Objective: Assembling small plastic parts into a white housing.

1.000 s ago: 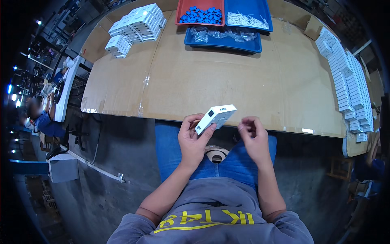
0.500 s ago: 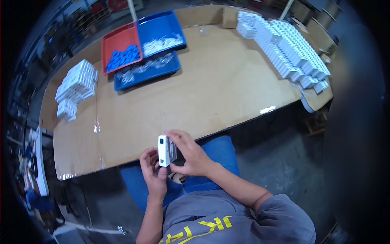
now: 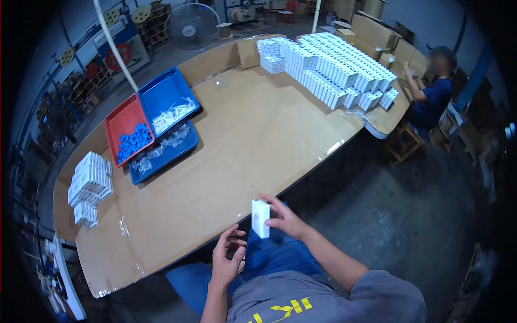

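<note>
Light-assembly workshop, by the look of it: cardboard-covered bench (image 3: 242, 140), plastic trays (image 3: 161, 97) of small parts, rows of stacked white units (image 3: 344, 70), big fan (image 3: 193, 27), reels (image 3: 141, 14) on machinery behind, co-worker (image 3: 439, 102) at the bench's right end.

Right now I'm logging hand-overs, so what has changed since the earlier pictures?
The white rectangular box has passed from the left hand to the right hand; the left has let go, its fingers loosely curled. The head view has swung right. The red tray, blue trays and stacked white boxes stayed in place on the table.
</note>
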`<action>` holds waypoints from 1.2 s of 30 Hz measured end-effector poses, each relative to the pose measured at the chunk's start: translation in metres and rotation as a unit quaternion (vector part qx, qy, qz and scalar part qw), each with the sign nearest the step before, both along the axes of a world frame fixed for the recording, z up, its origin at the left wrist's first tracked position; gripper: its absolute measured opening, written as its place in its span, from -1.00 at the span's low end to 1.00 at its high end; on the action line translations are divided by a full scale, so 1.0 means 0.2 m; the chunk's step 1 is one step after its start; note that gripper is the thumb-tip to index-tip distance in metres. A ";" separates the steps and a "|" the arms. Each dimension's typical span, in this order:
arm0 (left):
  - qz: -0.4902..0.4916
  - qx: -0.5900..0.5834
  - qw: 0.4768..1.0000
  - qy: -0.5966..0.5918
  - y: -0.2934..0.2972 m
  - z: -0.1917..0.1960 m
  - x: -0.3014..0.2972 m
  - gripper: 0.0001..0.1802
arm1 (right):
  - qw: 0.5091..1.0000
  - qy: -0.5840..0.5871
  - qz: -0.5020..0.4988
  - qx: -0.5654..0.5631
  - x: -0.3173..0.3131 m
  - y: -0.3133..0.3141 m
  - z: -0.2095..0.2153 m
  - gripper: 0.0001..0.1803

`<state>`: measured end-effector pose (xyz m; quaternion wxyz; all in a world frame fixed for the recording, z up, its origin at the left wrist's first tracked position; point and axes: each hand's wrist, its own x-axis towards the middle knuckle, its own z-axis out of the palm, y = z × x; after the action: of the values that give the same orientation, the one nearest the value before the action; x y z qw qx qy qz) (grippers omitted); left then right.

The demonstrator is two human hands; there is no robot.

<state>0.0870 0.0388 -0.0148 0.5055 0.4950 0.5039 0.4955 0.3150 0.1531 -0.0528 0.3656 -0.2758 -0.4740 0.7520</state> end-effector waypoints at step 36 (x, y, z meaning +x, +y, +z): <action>0.131 0.153 0.880 0.431 0.77 -0.32 0.24 -0.58 | 0.529 -0.289 -0.797 0.040 2.89 2.03 -0.20 -0.56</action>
<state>0.1349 0.1930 -0.0780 0.0870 0.6604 0.6499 0.3660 0.8922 0.5588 -0.0926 0.6663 -0.7268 -0.1666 0.0078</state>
